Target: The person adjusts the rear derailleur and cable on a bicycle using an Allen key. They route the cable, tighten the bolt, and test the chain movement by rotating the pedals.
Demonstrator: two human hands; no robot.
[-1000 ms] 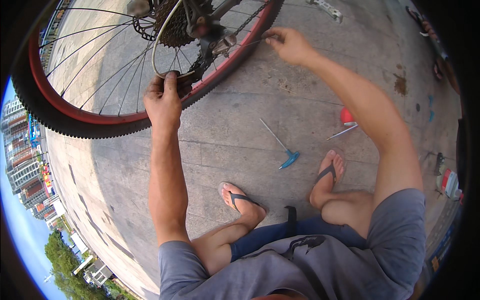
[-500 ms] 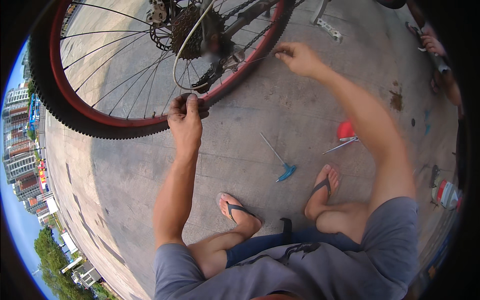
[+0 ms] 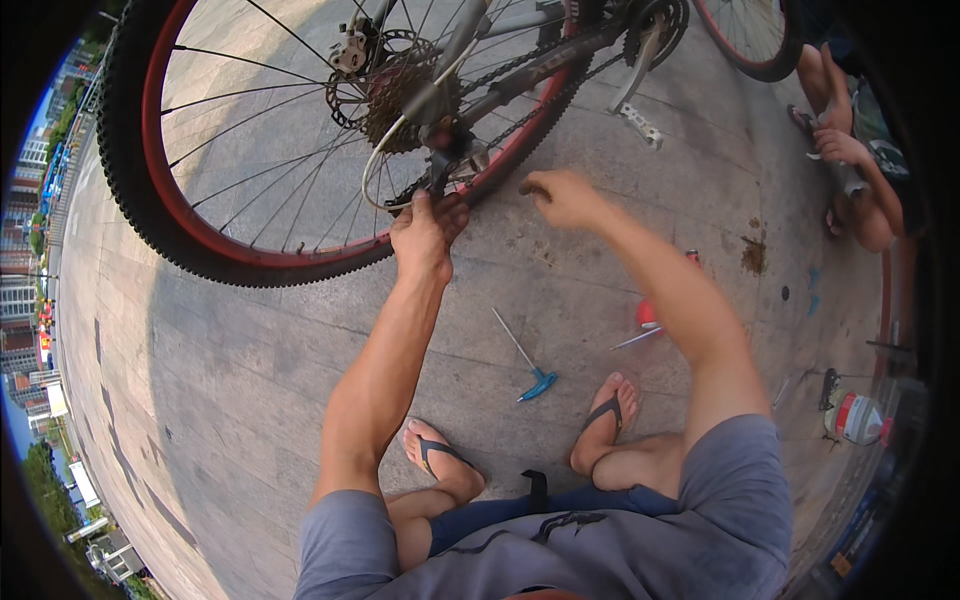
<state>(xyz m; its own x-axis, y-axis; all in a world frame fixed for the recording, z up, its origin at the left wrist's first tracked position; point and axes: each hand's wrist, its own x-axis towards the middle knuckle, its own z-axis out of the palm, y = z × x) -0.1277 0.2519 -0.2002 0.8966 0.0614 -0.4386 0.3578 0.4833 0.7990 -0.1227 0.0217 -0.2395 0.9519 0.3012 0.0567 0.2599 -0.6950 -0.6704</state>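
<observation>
A bicycle's rear wheel [image 3: 155, 185] with a red rim and knobbly tyre fills the upper left. My left hand [image 3: 425, 240] is closed around the lower end of the rear derailleur [image 3: 440, 180], thumb upward, its fingers hiding part of it. Beside the hand loops a pale cable housing [image 3: 368, 180]. To the right, just off the tyre, my right hand [image 3: 568, 198] pinches thumb and forefinger together. A thin cable ran from the derailleur to these fingertips a moment ago; now it is too fine to make out clearly. Above the derailleur sits the sprocket cassette [image 3: 395, 105].
On the paving lie a blue T-handled hex key [image 3: 540, 385], a red round object [image 3: 646, 312] and a screwdriver-like shaft [image 3: 636, 338]. A crank arm [image 3: 640, 125] juts down at the top. Another person [image 3: 845, 150] crouches at right, near a second wheel [image 3: 765, 65]. A white-and-red container [image 3: 858, 418] stands lower right.
My left hand has moved up and right from the tyre's edge onto the derailleur. My right hand has come lower and slightly left, still pinched. The view has shifted, showing more of the bicycle.
</observation>
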